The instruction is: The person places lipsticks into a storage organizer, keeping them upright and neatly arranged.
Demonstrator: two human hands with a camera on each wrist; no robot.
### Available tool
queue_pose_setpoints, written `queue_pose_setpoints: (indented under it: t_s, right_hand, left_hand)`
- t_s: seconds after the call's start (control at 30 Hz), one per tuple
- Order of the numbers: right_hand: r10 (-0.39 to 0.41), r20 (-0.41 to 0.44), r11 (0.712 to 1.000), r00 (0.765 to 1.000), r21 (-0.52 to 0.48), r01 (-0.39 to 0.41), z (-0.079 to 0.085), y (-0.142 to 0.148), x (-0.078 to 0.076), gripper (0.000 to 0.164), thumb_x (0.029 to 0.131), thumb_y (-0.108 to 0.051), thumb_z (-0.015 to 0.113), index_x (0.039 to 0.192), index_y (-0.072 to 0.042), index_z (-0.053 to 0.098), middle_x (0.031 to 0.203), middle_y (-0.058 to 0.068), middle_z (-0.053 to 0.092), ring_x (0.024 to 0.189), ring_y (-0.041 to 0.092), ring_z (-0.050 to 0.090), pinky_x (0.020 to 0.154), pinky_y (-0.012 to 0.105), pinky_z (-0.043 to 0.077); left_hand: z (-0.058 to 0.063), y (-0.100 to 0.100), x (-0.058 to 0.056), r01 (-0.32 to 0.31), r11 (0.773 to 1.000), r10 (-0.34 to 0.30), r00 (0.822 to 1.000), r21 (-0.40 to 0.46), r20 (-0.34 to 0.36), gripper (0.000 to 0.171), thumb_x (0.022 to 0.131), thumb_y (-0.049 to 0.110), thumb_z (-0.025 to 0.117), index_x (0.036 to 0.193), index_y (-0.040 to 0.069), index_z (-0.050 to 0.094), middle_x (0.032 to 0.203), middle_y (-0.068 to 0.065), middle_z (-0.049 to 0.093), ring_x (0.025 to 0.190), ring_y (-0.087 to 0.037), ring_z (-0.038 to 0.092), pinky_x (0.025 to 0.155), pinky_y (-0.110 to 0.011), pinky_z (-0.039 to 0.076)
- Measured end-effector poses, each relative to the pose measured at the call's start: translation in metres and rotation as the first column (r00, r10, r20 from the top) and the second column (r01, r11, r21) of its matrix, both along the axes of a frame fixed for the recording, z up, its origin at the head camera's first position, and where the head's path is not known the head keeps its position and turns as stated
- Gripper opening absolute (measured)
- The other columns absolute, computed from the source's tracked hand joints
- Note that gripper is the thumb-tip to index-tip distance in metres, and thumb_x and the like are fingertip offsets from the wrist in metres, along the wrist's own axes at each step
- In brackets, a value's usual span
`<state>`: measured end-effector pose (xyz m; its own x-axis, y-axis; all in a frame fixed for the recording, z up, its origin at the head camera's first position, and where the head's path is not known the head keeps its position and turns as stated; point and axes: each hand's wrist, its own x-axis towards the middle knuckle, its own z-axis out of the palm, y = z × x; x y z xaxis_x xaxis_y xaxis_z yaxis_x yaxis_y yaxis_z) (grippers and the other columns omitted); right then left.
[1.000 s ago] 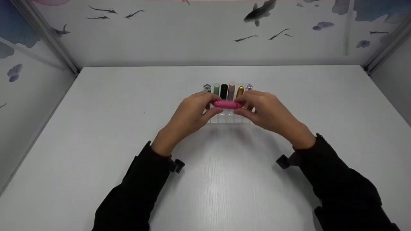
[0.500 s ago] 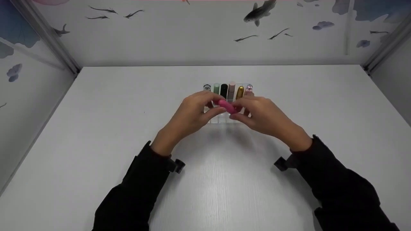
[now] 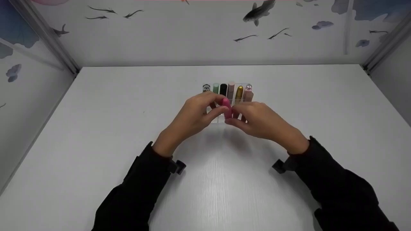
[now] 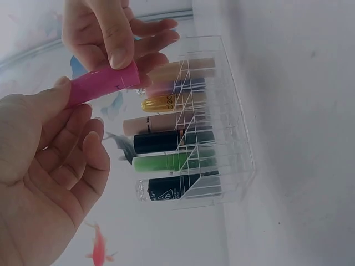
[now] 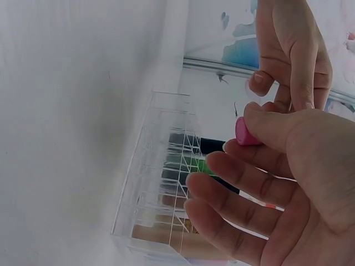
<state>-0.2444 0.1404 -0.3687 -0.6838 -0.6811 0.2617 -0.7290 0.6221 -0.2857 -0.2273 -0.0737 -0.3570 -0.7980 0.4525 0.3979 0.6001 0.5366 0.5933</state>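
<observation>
A bright pink lipstick tube (image 3: 227, 109) is held nearly upright in the air between my two hands. My left hand (image 3: 205, 106) pinches its upper end between thumb and fingers. At the lower end, my right hand (image 3: 257, 118) grips it between thumb and forefinger, its other fingers spread loosely in the right wrist view. Behind and below the hands stands a clear lipstick organizer (image 4: 236, 116) with divided slots. Standing in its back row are a black tube with a clear cap (image 4: 161, 188), a green tube (image 4: 158, 162), a black tube (image 4: 158, 142) and a gold tube (image 3: 239, 92).
A pale pink tube (image 3: 231, 86) and a tube with a shiny jewelled cap (image 3: 248, 88) share the organizer's back row. It sits on a white table (image 3: 128, 96). White panels printed with fish (image 3: 260, 12) enclose the back and sides.
The pink lipstick tube has turned from lying sideways to nearly upright. My right hand has moved left and slightly toward me; the left hand keeps its hold with a small shift.
</observation>
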Motion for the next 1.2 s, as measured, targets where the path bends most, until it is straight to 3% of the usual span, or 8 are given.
queue_pose_setpoints:
  t_s: [0.37,1.2]
  right_hand:
    - [0.045,0.081,0.999,0.996,0.000,-0.046,0.0010,-0.0054,0.0053,0.023,0.093,-0.035,0.059,0.097,-0.013,0.067,0.085,-0.005,0.069,0.068,0.006,0.055,0.059,0.021,0.047]
    - [0.044,0.106,0.999,0.993,0.021,-0.047,0.0025,-0.0047,0.0055,0.021,0.093,-0.035,0.058,0.092,-0.017,0.069,0.076,-0.009,0.065,0.062,0.005,0.052,0.055,0.022,0.045]
  left_hand:
    - [-0.0001,0.0018,0.0003,0.003,1.000,-0.003,0.999,0.009,0.043,0.027,0.093,0.035,0.057,0.112,0.016,0.063,0.099,0.006,0.065,0.085,-0.006,0.053,0.069,-0.022,0.047]
    - [-0.0011,0.0036,0.0003,-0.005,1.000,0.005,0.997,0.004,0.073,0.027,0.093,0.036,0.056,0.112,0.018,0.062,0.098,0.008,0.063,0.084,-0.005,0.051,0.068,-0.022,0.046]
